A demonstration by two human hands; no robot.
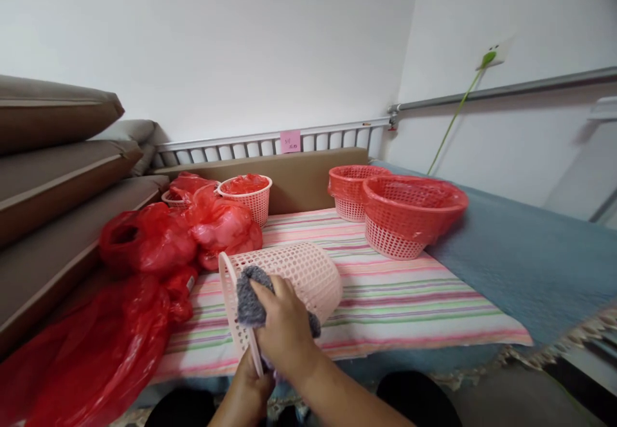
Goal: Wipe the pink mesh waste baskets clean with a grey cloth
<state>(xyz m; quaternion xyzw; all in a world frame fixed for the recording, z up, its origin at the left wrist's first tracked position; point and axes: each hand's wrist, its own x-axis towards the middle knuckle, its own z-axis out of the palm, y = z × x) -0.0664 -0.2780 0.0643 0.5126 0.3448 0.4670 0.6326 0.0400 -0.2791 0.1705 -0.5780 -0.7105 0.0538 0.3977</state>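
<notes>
A pale pink mesh basket point(303, 272) lies tipped on its side on the striped cloth, its rim facing left. My left hand point(250, 382) grips the lower edge of that rim, fingers closed round it. In my right hand point(285, 324) is a grey fuzzy cloth point(251, 295), pressed against the outside of the basket just below the rim. Part of the cloth also shows beyond the hand, at the basket's lower side. The left hand's fingertips are partly hidden.
Red plastic bags point(144, 240) pile up at left beside stacked cushions point(62, 176). A bag-lined pink basket point(258, 205) stands behind them. Two baskets with red bags over their rims, a far one point(349, 208) and a nearer one point(393, 240), stand at right on the striped cloth point(385, 311).
</notes>
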